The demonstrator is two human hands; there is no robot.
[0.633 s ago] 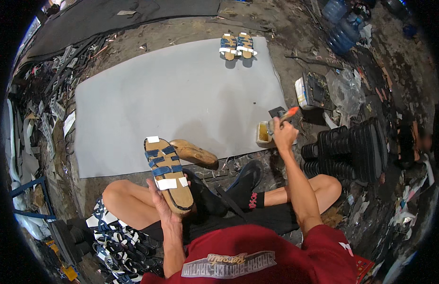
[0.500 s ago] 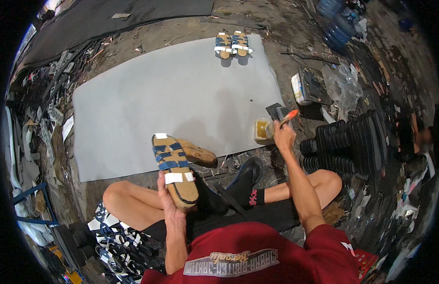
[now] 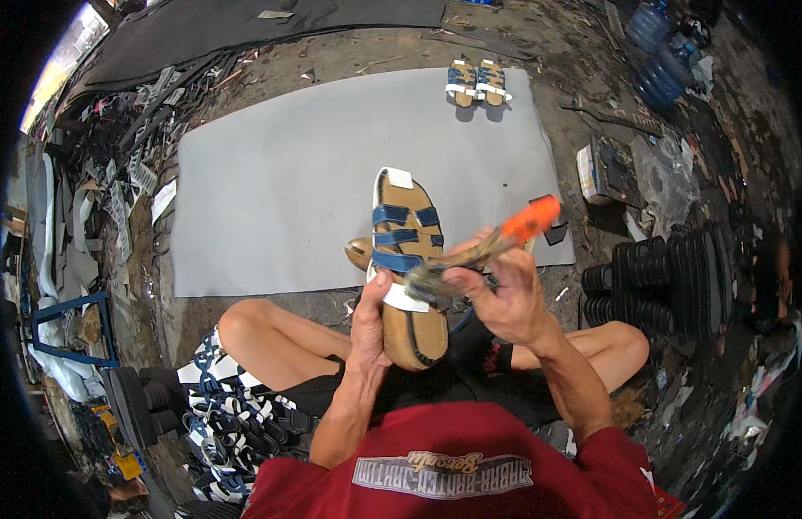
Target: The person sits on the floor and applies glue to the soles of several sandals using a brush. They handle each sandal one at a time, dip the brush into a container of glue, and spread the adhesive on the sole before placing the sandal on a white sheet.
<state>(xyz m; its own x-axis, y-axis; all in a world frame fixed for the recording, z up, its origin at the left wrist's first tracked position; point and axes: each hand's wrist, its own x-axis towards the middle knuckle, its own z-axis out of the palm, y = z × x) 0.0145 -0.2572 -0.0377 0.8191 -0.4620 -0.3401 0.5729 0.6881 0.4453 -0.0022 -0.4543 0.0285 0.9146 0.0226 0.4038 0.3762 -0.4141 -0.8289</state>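
My left hand (image 3: 369, 327) is closed around the heel side of a tan-soled sandal (image 3: 402, 197), its toe pointing away from me. Blue straps cross the sandal, with a white strap nearer the heel and a white tab at the toe. A brush (image 3: 530, 220) with an orange handle end is gripped in my right hand (image 3: 511, 298). Its worn bristles lie over the right end of the white strap; whether they touch, I cannot tell. Behind the sandal, a brown foot-shaped form (image 3: 358, 252) is mostly hidden. My right hand largely covers the tub of yellowish glue.
A grey sheet (image 3: 271, 190) covers the ground ahead, with a pair of finished-looking sandals (image 3: 477, 85) at its far right. Black soles (image 3: 660, 281) are stacked at right, near a box (image 3: 601, 171). Many straps (image 3: 236, 424) lie piled by my left knee.
My right hand has brought the brush from the glue tub leftward to the sandal. My left hand has moved the sandal right and slightly up in view. The whole view has shifted somewhat.
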